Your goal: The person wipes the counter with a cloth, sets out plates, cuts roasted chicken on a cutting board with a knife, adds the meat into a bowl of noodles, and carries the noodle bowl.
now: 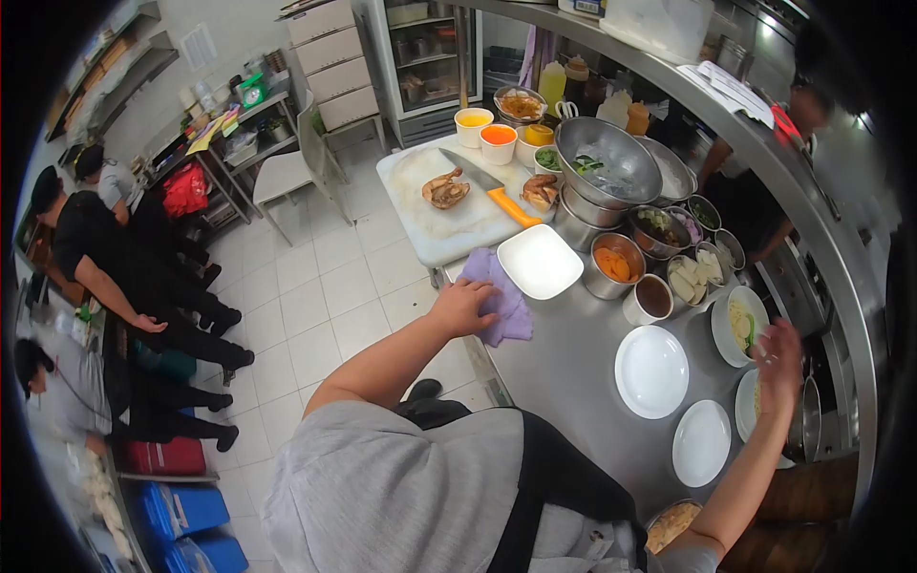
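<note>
My left hand (462, 307) rests on a crumpled purple cloth (506, 315) at the table's near edge, fingers slightly spread. Beside the cloth is a bare square white plate (541, 262). My right hand (778, 361) is raised, fingers apart and a little blurred, near a white bowl (724, 334) of pale food with a green piece. Another white bowl (746, 405) is partly hidden behind that hand. Two oval white plates (651, 372) lie between my arms. On the white cutting board (406, 186) are browned poultry pieces (446, 191) and an orange-handled knife (497, 191).
Metal containers of carrots (616, 260) and pale vegetables, a cup of brown sauce (651, 298) and a large steel bowl (607, 160) crowd the far side. A steel shelf (764, 124) overhangs the table. Several people in dark caps (124, 258) stand at left; another person is behind the shelf.
</note>
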`<state>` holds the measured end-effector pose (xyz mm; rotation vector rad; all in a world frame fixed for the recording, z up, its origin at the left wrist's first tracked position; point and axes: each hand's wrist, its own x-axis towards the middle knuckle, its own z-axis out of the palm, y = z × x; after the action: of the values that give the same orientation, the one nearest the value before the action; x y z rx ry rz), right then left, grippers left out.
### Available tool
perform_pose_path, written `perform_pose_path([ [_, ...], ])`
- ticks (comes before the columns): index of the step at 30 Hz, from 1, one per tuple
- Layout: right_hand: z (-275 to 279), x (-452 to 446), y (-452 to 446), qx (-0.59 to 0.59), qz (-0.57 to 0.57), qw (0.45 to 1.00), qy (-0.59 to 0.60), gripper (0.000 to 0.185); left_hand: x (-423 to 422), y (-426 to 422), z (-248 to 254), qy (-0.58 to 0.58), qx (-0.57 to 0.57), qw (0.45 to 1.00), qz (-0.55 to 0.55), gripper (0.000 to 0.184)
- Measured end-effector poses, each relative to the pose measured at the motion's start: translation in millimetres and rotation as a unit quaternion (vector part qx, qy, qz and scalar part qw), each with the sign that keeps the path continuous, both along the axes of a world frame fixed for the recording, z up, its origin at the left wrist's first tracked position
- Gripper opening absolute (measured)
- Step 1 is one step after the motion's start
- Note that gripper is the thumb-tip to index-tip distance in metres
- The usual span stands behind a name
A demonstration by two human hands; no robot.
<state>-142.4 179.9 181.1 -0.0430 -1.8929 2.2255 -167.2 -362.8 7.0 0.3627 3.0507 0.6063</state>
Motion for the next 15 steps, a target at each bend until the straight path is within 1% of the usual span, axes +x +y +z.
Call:
perform_pose_path([
  [1,13.0,10.8,-61.0,0.083,0.059,0.995,-0.023,0.029,-8.7,-9.8,-5.8,-0.003,0.003,1.0,-0.009,0.048],
  [2,16.2,20.6,-111.1,0.161,0.132,0.977,-0.043,0.03,-19.3,-22.1,-13.8,0.012,0.049,0.998,-0.046,0.045],
  [3,16.9,28.6,-157.2,0.235,0.204,0.948,-0.066,0.03,-28.9,-35.0,-19.9,0.026,0.094,0.992,-0.084,0.041],
  [4,18.6,34.8,-206.2,0.311,0.26,0.914,-0.001,0.031,-37.1,-44.4,-19.0,0.021,0.094,0.991,-0.096,0.041],
  [5,18.6,38.2,-251.7,0.383,0.313,0.867,0.063,0.031,-46.1,-51.2,-12.7,-0.03,0.203,0.976,-0.072,0.036],
  [6,8.8,36.9,-290.9,0.39,0.325,0.859,0.069,0.032,-56.4,-59.3,-5.9,-0.083,0.308,0.947,-0.046,0.03],
  [7,-8.0,30.2,-326.8,0.399,0.335,0.85,0.075,0.034,-65.4,-67.7,-2.5,-0.087,0.306,0.946,-0.06,0.03],
  [9,-49.4,2.6,-388.5,0.385,0.329,0.862,0.001,0.03,-81.7,-85.2,5.3,0.081,0.294,0.949,-0.086,0.026],
  [10,-99.5,-19.5,-410.1,0.428,0.278,0.86,-0.004,0.024,-90.8,-97.0,16.2,0.14,0.291,0.94,-0.11,0.022],
  [11,-147.1,-37.5,-427.1,0.471,0.23,0.851,-0.01,0.02,-102.1,-111.4,25.1,0.133,0.299,0.938,-0.115,0.022],
  [12,-168.5,-46.1,-438.0,0.475,0.227,0.85,-0.02,0.02,-116.4,-128.5,33.7,0.196,0.285,0.933,-0.103,0.018],
  [13,-180.7,-53.1,-447.4,0.56,0.199,0.802,-0.056,0.017,-132.6,-145.7,41.4,0.259,0.268,0.923,-0.09,0.015],
  [14,-189.4,-63.2,-453.2,0.64,0.172,0.744,-0.084,0.017,-152.0,-162.1,49.8,0.237,0.263,0.935,-0.038,0.014],
  [15,-178.3,-72.2,-461.7,0.638,0.172,0.745,-0.091,0.017,-172.8,-179.2,55.7,0.21,0.252,0.944,0.01,0.013],
])
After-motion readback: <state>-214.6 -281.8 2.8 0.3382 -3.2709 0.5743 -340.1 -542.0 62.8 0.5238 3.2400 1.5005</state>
